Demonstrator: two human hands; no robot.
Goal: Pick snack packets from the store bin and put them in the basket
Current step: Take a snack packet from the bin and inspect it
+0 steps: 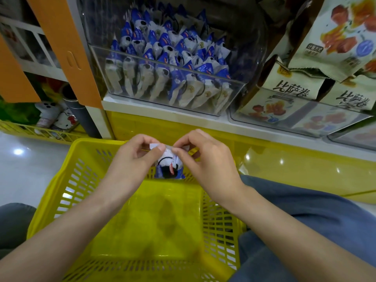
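Since I've got 1 blue-and-white snack packet pinched by its top seal between my left hand and right hand over the far end of the yellow basket, I'd just lower it and release both pinches together so it lands flat inside.

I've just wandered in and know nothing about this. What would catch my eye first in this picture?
Dead centre, a left hand and a right hand pinch the top of one small blue and white snack packet over a bright yellow basket. Beyond them, higher up, a clear bin is packed with rows of matching packets.
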